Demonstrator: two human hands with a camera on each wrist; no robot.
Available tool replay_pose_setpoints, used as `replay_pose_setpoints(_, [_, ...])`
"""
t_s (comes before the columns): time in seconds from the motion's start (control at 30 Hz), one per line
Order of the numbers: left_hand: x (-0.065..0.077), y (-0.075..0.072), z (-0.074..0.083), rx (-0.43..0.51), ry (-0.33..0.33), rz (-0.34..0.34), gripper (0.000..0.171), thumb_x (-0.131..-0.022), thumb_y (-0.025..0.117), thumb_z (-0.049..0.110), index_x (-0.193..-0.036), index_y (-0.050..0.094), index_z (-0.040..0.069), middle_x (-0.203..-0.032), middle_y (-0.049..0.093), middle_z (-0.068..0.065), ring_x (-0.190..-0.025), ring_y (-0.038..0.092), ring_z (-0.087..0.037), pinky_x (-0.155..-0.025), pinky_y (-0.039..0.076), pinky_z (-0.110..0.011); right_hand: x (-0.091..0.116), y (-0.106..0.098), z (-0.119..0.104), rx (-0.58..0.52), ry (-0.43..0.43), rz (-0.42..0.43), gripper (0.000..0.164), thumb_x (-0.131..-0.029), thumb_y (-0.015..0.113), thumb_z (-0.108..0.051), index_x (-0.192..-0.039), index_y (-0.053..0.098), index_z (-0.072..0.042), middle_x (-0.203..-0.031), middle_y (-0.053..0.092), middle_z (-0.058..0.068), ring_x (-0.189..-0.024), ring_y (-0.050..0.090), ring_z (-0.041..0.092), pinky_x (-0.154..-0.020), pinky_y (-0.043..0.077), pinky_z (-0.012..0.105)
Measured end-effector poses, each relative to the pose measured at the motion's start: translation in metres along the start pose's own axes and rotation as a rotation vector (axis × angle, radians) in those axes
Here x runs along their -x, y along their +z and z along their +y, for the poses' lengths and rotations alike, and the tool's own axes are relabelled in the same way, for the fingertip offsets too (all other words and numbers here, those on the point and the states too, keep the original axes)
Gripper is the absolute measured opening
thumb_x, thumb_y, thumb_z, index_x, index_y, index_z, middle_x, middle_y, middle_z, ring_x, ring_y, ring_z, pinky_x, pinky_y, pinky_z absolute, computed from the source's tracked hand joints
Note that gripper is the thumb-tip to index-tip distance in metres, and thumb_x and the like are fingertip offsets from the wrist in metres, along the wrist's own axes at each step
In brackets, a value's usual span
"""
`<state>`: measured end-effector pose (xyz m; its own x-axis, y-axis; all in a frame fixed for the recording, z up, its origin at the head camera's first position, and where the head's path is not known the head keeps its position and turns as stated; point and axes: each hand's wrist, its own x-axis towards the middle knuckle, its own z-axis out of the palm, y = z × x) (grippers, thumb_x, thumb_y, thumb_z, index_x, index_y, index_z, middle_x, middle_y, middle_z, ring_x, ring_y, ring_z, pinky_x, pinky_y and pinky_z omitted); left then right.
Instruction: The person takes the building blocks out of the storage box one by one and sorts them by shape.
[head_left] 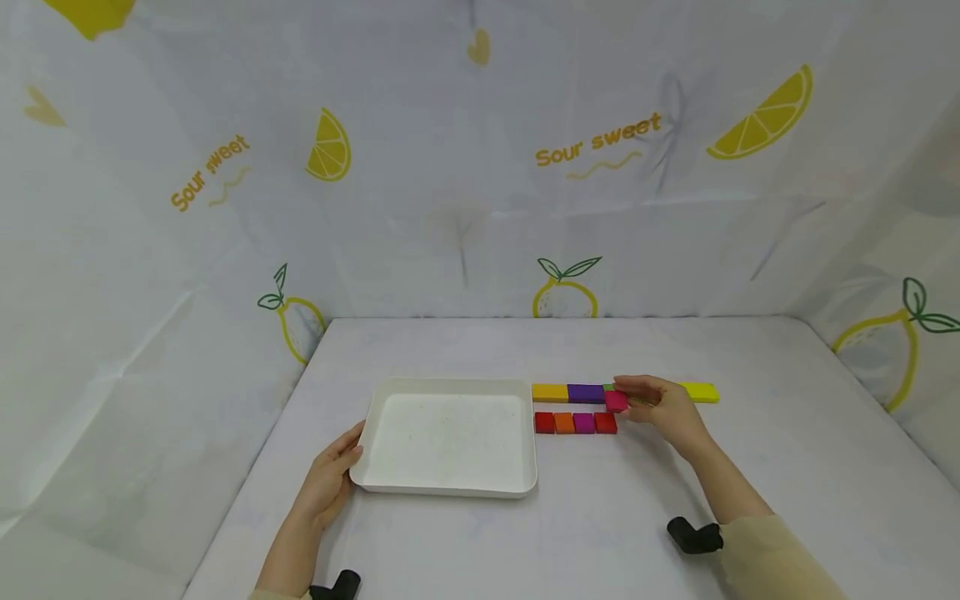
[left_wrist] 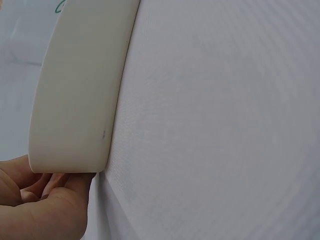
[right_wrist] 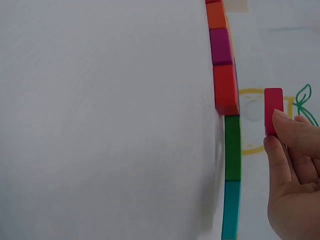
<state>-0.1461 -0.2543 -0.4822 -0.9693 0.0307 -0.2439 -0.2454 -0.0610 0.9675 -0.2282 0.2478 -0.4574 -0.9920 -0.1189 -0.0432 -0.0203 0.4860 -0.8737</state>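
Observation:
A white rectangular tray (head_left: 444, 492) lies on the table, and my left hand (head_left: 326, 479) holds it by its left end. In the left wrist view the fingers bend against the end of the tray wall (left_wrist: 75, 100). My right hand (head_left: 670, 414) pinches a small pink block (head_left: 617, 402) between thumb and fingertips, raised above the other blocks. Below and left of it runs a near row of short blocks: red (head_left: 544, 423), orange (head_left: 564, 423), magenta (head_left: 583, 423) and another red one (head_left: 606, 423).
Behind lies a far row of longer blocks: orange-yellow (head_left: 550, 393), purple (head_left: 585, 393) and yellow (head_left: 701, 392), partly hidden by my right hand. The right wrist view shows green (right_wrist: 233, 147) and teal (right_wrist: 230, 210) blocks there. A lemon-print sheet (head_left: 420, 217) stands behind the table.

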Motion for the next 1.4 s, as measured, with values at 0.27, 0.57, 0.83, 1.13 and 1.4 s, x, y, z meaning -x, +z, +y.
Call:
replay_pose_setpoints(0.27, [-0.003,0.0,0.002,0.017,-0.002,0.008,0.053,-0.107,0.032,0.007,-0.157,0.018,0.003,-0.167,0.014,-0.011,-0.154,0.014,-0.024,-0.093,0.039,0.0,0.006,-0.017,0.021,0.053,0.021,-0.029,0.051,-0.088,0.073,-0.015,-0.136,0.058,-0.007,-0.138,0.061,0.018,-0.127,0.058,0.034,-0.089,0.056,0.017])
replay_pose_setpoints(0.57, [-0.001,0.0,0.002,0.01,-0.009,0.006,0.053,-0.107,0.032,0.007,-0.158,0.017,0.003,-0.167,0.013,-0.012,-0.153,0.014,-0.024,-0.093,0.041,0.0,0.003,-0.016,0.026,-0.007,0.0,-0.092,0.051,-0.086,0.073,-0.007,-0.133,0.058,0.0,-0.135,0.062,0.023,-0.118,0.064,0.023,-0.089,0.056,0.017])
replay_pose_setpoints(0.83, [-0.001,0.001,0.001,0.021,-0.011,0.014,0.052,-0.107,0.031,0.006,-0.157,0.018,0.003,-0.167,0.015,-0.011,-0.153,0.016,-0.023,-0.093,0.041,-0.001,0.003,-0.01,0.025,-0.017,0.015,-0.096,0.051,-0.085,0.073,-0.004,-0.133,0.058,0.001,-0.134,0.062,0.024,-0.122,0.061,0.031,-0.09,0.057,0.019])
replay_pose_setpoints(1.13, [-0.001,0.002,0.001,0.025,-0.008,0.004,0.053,-0.107,0.032,0.006,-0.157,0.017,0.003,-0.167,0.014,-0.011,-0.153,0.014,-0.023,-0.094,0.041,0.0,0.003,-0.008,0.027,-0.037,0.014,-0.108,0.054,-0.084,0.075,-0.004,-0.134,0.057,0.003,-0.135,0.062,0.024,-0.122,0.061,0.03,-0.09,0.056,0.017])
replay_pose_setpoints(1.4, [-0.001,0.001,0.0,0.005,-0.01,0.006,0.053,-0.107,0.033,0.008,-0.157,0.018,0.003,-0.167,0.013,-0.012,-0.154,0.013,-0.025,-0.093,0.04,-0.001,0.006,-0.009,0.027,-0.049,0.006,-0.113,0.055,-0.083,0.074,-0.004,-0.134,0.057,0.003,-0.135,0.061,0.024,-0.125,0.058,0.035,-0.09,0.056,0.016])
